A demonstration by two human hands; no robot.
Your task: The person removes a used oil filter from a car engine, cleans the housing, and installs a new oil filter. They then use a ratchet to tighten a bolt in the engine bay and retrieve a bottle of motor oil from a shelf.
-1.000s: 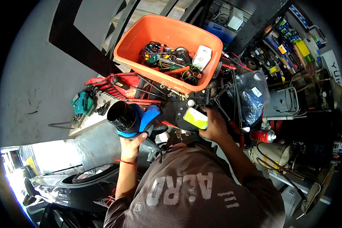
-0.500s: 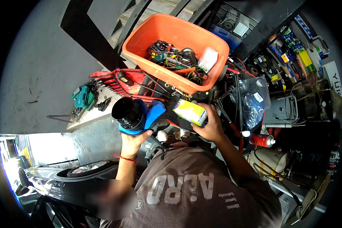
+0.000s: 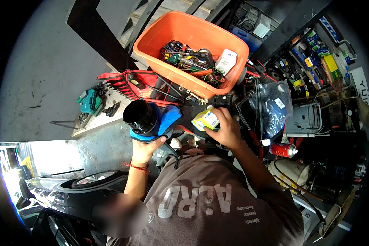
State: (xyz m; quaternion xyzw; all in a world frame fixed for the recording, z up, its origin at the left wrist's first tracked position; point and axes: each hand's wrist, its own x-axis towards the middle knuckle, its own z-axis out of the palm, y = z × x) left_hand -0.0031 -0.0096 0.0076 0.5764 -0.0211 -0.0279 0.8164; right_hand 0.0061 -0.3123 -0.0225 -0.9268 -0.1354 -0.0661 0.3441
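My left hand (image 3: 146, 148) is closed around a blue cloth (image 3: 169, 116) and a black ribbed cylinder (image 3: 145, 123) wrapped in it. The cylinder's wide dark mouth faces up and to the left; its exact kind is unclear. A black strap hangs beside my left thumb. To the right, my right hand (image 3: 228, 130) grips a small yellow-and-white carton (image 3: 205, 119) between thumb and fingers, tilted, with a barcode on one face. A gap separates the carton from the cloth. My right fingertips are partly hidden behind the carton.
Beyond my hands stands an orange tub (image 3: 184, 78) full of tools. Left of it lie a red tool roll (image 3: 141, 84) and a teal tool case (image 3: 90, 101). On the right are a clear plastic bag (image 3: 274, 110), a red spray can (image 3: 283, 150) and shelves of boxed parts.
The carton has turned in my right hand, showing a different face. My left hand and the wrapped cylinder have shifted slightly right and away from me.
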